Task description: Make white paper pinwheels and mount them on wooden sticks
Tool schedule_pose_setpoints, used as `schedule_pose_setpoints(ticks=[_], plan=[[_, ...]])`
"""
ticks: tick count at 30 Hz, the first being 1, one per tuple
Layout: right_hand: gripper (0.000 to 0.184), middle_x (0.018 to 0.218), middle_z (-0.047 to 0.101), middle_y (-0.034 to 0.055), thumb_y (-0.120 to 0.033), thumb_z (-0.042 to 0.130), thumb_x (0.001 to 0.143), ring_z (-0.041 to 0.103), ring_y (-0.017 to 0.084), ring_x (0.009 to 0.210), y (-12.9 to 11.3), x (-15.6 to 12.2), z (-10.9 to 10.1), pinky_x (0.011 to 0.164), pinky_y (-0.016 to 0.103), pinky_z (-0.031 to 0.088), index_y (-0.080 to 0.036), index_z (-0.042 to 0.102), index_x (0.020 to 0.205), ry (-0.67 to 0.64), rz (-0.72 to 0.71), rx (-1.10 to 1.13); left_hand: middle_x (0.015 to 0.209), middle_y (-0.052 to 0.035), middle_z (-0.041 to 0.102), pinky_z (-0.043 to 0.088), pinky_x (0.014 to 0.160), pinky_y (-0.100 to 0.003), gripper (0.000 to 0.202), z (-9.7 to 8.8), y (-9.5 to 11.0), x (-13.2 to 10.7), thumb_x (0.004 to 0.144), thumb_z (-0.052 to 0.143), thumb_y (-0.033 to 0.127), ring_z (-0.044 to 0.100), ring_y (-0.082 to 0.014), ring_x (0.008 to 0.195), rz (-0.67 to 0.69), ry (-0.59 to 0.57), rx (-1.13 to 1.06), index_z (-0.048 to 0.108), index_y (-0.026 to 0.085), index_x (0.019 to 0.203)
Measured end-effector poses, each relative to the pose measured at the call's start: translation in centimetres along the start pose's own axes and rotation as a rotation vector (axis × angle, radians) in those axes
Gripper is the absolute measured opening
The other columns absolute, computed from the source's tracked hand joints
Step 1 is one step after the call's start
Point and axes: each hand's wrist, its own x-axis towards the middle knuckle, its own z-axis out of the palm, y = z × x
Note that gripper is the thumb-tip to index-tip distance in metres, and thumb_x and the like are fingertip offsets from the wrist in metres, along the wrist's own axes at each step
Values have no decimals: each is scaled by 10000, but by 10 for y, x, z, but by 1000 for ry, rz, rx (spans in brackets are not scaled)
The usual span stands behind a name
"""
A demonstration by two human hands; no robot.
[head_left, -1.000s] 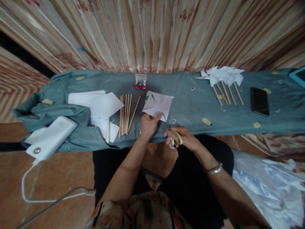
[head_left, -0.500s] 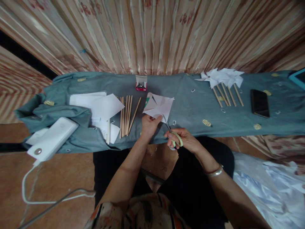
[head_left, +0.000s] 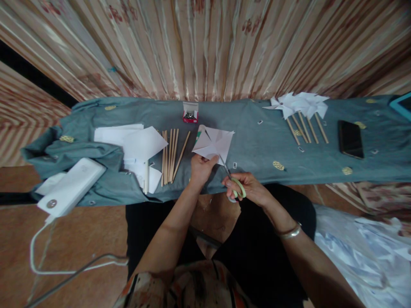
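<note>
My left hand (head_left: 203, 170) pinches the near edge of a white paper square (head_left: 221, 143), with slits running in from its corners. My right hand (head_left: 245, 187) grips scissors (head_left: 238, 188) by their pale green handles. Their blades reach into the near right part of the paper, close to my left thumb. Under the paper's far left corner a small green and white item (head_left: 199, 132) shows, mostly hidden. To the left lie several wooden sticks (head_left: 170, 156), and beyond the paper stands an open red box (head_left: 190, 114) of small metal pins.
Several white paper pinwheels (head_left: 297, 105) on sticks lie at the back right, near a black phone (head_left: 350, 139). Left are paper sheets (head_left: 144, 143) and a white power bank (head_left: 72, 186) with a cable. A curtain (head_left: 218, 51) hangs behind the cloth-covered table (head_left: 250, 137).
The scissor handles have shifted very slightly while the blades stay in the paper. Both hands keep nearly the same place and grip.
</note>
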Motion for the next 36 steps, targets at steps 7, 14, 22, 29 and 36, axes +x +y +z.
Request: schedule_pose_setpoints(ticks=[7, 14, 22, 29, 36], plan=[[445, 553, 653, -9, -550, 792, 584, 564, 80, 443, -3, -1, 2, 360, 150, 386, -159, 640, 733, 1, -28, -13, 738, -36, 706, 479, 689, -266, 218, -2, -1, 0, 593, 729, 273, 633, -167, 686, 2, -49, 53, 671, 129, 747], [445, 537, 647, -15, -547, 797, 574, 561, 80, 432, -2, 0, 2, 348, 146, 375, -163, 635, 732, 11, -15, -7, 744, -38, 705, 481, 699, -271, 233, -3, -1, 0, 589, 737, 281, 629, -165, 686, 10, -70, 20, 668, 131, 753], [461, 550, 656, -9, -557, 796, 565, 564, 83, 437, -3, 1, 3, 349, 148, 384, -162, 647, 750, 29, -28, 2, 744, -35, 704, 474, 682, -262, 246, -3, -1, 0, 582, 745, 291, 616, -155, 666, 1, -99, 14, 677, 133, 758], [449, 544, 647, -10, -553, 794, 576, 565, 86, 436, -5, 0, 4, 347, 152, 382, -162, 637, 732, 37, -37, -10, 701, -22, 683, 470, 670, -257, 239, -3, 2, -2, 564, 754, 281, 595, -143, 642, -8, -98, 4, 663, 132, 727], [462, 549, 652, -7, -568, 793, 565, 570, 87, 433, -5, 2, 5, 340, 148, 384, -163, 640, 727, 50, -37, -2, 728, -28, 698, 475, 685, -259, 242, -2, 6, -4, 571, 759, 269, 607, -147, 660, -3, -123, -25, 668, 131, 749]])
